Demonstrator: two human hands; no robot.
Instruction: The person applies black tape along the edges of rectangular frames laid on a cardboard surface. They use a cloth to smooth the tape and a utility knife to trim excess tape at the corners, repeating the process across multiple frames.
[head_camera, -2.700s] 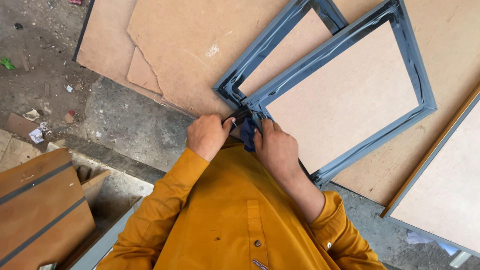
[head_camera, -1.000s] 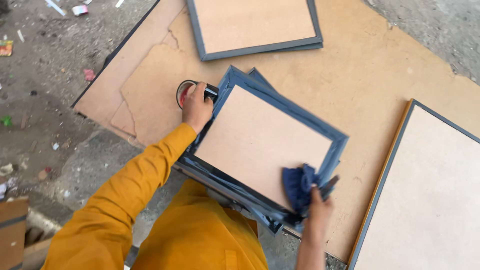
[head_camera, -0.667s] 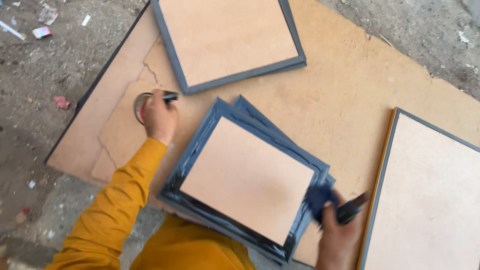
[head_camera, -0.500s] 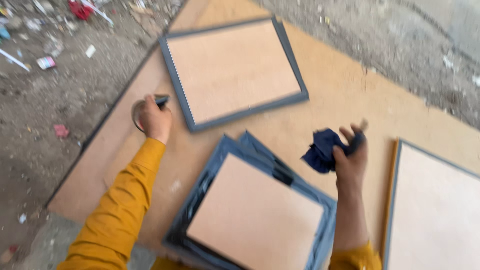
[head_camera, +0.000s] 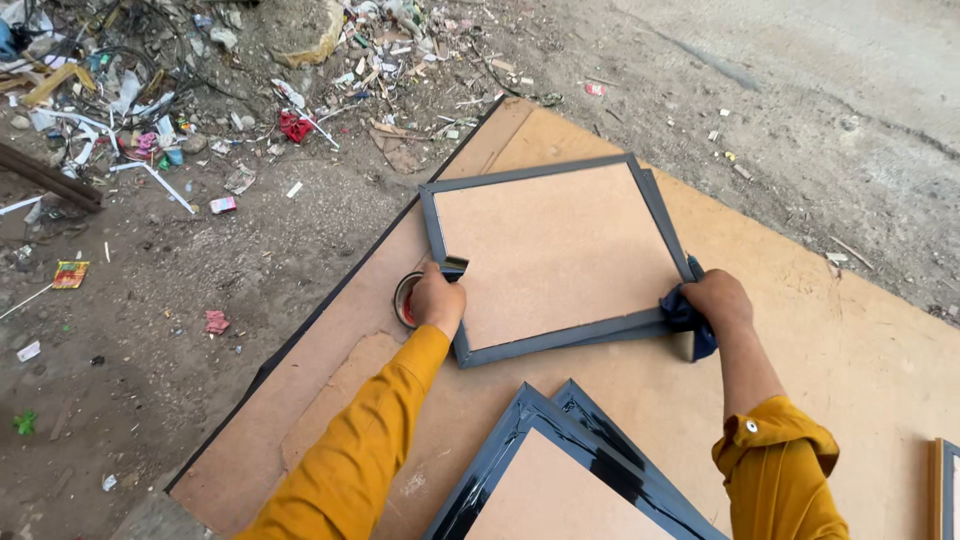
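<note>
Grey-edged frame (head_camera: 555, 255) at 12 o'clock: left hand (head_camera: 437, 300) pinches brush (head_camera: 454, 268), right hand (head_camera: 716, 300) clutches blue rag (head_camera: 684, 316); edging looks painted, wiping remains.

Two arms in a mustard-yellow, long-sleeved shirt fill the lower frame. The left sleeve runs full length to the wrist, creased along the forearm, ending just short of the left hand (head_camera: 437, 300). The right sleeve is rolled above the elbow into a thick cuff fastened by one small pale button, leaving the forearm bare down to the right hand (head_camera: 716, 297).
</note>
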